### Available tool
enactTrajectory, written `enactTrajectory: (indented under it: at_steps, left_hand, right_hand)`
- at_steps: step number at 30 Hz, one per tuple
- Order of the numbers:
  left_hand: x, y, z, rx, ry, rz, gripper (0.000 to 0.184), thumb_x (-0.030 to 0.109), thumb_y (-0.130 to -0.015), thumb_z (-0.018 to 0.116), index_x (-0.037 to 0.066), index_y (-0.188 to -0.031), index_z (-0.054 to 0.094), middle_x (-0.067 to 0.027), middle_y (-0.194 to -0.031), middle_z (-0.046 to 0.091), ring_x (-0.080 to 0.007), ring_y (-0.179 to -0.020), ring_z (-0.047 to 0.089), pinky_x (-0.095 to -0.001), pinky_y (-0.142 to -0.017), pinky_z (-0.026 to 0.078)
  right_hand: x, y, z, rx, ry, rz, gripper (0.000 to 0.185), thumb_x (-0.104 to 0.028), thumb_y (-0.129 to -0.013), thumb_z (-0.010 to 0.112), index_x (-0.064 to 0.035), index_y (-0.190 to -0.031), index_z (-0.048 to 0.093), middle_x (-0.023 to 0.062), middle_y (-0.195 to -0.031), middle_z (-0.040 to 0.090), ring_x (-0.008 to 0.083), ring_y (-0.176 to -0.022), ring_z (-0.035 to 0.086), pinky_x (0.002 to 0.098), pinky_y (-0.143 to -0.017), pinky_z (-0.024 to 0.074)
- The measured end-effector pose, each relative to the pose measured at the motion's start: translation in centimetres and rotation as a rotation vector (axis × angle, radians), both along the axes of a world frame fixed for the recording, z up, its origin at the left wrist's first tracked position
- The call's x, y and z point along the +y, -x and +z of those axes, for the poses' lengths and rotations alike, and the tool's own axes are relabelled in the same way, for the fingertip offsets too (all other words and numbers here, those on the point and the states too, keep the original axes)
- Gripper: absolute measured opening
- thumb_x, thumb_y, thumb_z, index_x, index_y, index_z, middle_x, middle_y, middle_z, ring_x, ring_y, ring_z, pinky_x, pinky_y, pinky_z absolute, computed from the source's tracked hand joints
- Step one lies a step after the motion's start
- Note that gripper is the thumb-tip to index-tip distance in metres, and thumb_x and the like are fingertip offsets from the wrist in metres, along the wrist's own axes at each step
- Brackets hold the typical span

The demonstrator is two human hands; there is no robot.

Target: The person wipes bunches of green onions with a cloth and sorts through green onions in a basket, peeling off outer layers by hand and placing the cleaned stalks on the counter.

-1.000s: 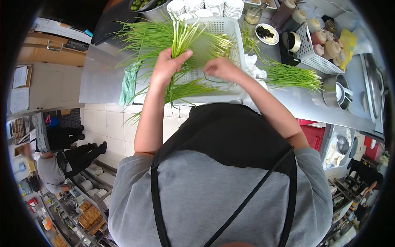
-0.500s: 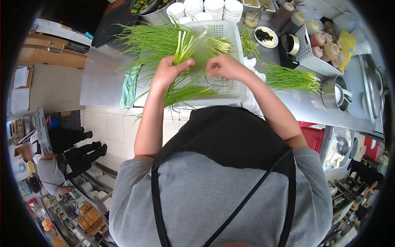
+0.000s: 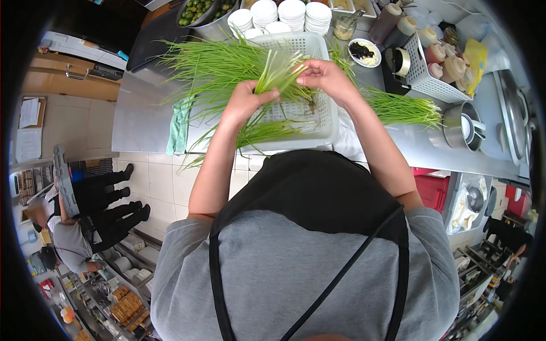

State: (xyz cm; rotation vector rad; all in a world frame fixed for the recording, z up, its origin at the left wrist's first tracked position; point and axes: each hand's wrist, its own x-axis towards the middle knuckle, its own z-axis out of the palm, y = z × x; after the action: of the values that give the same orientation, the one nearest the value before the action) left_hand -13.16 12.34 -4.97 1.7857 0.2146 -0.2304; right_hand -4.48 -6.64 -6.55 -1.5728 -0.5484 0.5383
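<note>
My left hand (image 3: 249, 102) is closed around a bunch of chives (image 3: 276, 71), with the pale stem ends pointing up. At those pale ends my right hand (image 3: 327, 78) pinches, its thumb and fingertips on the stalks. Both hands are above a white plastic basket (image 3: 328, 128). More chives (image 3: 199, 65) lie across the basket's left side and hang over it, and a smaller heap rests at its near edge. To the right of the basket, a separate bundle of chives (image 3: 401, 109) lies on the steel counter.
Stacked white dishes (image 3: 291, 16) and a pot of small green fruits stand behind the basket. A green cloth (image 3: 179, 126) hangs at the counter's edge. Rightward are a small bowl (image 3: 364, 53), a basket of squeeze bottles (image 3: 441, 79) and metal pots (image 3: 462, 126). Other people stand at far left.
My right hand has moved up and right to the stalks' pale ends. My left hand has shifted slightly right and down, and the bunch now tilts more to the right.
</note>
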Motion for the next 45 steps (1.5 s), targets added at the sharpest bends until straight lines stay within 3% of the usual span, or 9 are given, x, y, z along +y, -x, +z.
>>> enactTrajectory:
  at_steps: [6,12,18,21,27,30,38,40,45]
  left_hand:
    - [-0.1,0.0,0.1,0.000,0.010,-0.002,0.015,0.017,-0.075,0.063,0.004,-0.082,0.063,-0.0010,-0.072,0.062,-0.0043,-0.058,0.046,-0.0198,-0.053,0.033]
    - [0.0,-0.1,0.0,-0.062,0.019,0.025,0.015,0.018,-0.075,0.063,0.005,-0.082,0.063,0.0002,-0.069,0.061,-0.0039,-0.059,0.044,-0.0198,-0.054,0.032]
    - [0.5,-0.1,0.3,-0.017,0.006,0.044,0.012,0.017,-0.077,0.061,0.005,-0.078,0.063,-0.0004,-0.070,0.061,-0.0046,-0.059,0.044,-0.0205,-0.055,0.033]
    - [-0.1,0.1,0.6,-0.074,0.055,0.081,0.012,0.017,-0.077,0.061,0.005,-0.078,0.061,-0.0007,-0.071,0.060,-0.0052,-0.058,0.043,-0.0207,-0.055,0.033]
    - [0.9,0.1,-0.1,-0.020,-0.004,0.063,0.015,0.017,-0.076,0.063,0.003,-0.080,0.059,0.0010,-0.072,0.059,-0.0060,-0.060,0.042,-0.0231,-0.058,0.034]
    - [0.0,0.2,0.8,-0.038,0.047,0.046,0.014,0.015,-0.074,0.065,0.003,-0.080,0.059,0.0009,-0.071,0.057,-0.0070,-0.063,0.045,-0.0226,-0.061,0.036]
    - [-0.1,0.0,0.7,-0.055,0.129,0.032,0.013,0.010,-0.073,0.064,0.002,-0.082,0.059,-0.0037,-0.076,0.060,-0.0096,-0.071,0.054,-0.0244,-0.072,0.040]
    - [0.5,-0.1,0.2,-0.071,0.123,0.035,0.013,0.010,-0.074,0.063,0.002,-0.083,0.059,-0.0046,-0.076,0.061,-0.0099,-0.072,0.055,-0.0247,-0.072,0.041]
    - [0.3,0.0,0.2,-0.065,0.134,0.033,0.014,0.012,-0.075,0.063,0.001,-0.084,0.059,-0.0043,-0.075,0.061,-0.0095,-0.072,0.054,-0.0235,-0.072,0.039]
  right_hand:
    - [0.8,0.8,0.0,0.210,-0.051,0.000,0.014,-0.016,-0.074,0.065,-0.0049,-0.080,0.059,-0.0022,-0.069,0.056,0.0051,-0.065,0.048,0.0188,-0.060,0.0385]
    - [1.7,0.9,-1.6,-0.012,0.095,0.009,0.022,-0.023,-0.069,0.069,-0.0032,-0.078,0.063,0.0062,-0.075,0.061,0.0137,-0.068,0.055,0.0267,-0.067,0.0431]
    - [2.3,3.5,-4.4,-0.491,0.745,0.478,0.020,-0.022,-0.068,0.066,-0.0067,-0.081,0.064,0.0076,-0.075,0.063,0.0208,-0.069,0.060,0.0316,-0.062,0.0450]
    - [2.4,4.5,-5.2,-0.512,0.908,0.458,0.021,-0.023,-0.066,0.066,-0.0074,-0.080,0.064,0.0084,-0.074,0.063,0.0243,-0.069,0.059,0.0334,-0.063,0.0451]
    - [1.1,1.8,-1.2,-0.532,0.712,0.344,0.017,-0.019,-0.069,0.065,-0.0060,-0.080,0.064,0.0090,-0.070,0.062,0.0207,-0.063,0.058,0.0305,-0.059,0.0444]
    - [0.2,0.5,0.5,-0.264,0.369,0.191,0.016,-0.018,-0.073,0.064,-0.0026,-0.079,0.063,0.0045,-0.066,0.060,0.0081,-0.060,0.052,0.0230,-0.057,0.0410]
    - [0.1,-0.5,1.2,-0.060,0.177,0.027,0.022,-0.025,-0.080,0.060,-0.0033,-0.084,0.060,-0.0011,-0.069,0.057,0.0047,-0.064,0.051,0.0192,-0.058,0.0401]
    - [0.1,-0.1,1.7,0.224,-0.026,-0.086,0.023,-0.029,-0.081,0.058,-0.0056,-0.084,0.059,-0.0025,-0.070,0.056,0.0039,-0.065,0.050,0.0182,-0.060,0.0393]
    - [0.4,0.4,1.4,0.196,-0.096,-0.050,0.022,-0.029,-0.081,0.057,-0.0069,-0.083,0.059,-0.0030,-0.071,0.057,0.0036,-0.065,0.049,0.0173,-0.062,0.0382]
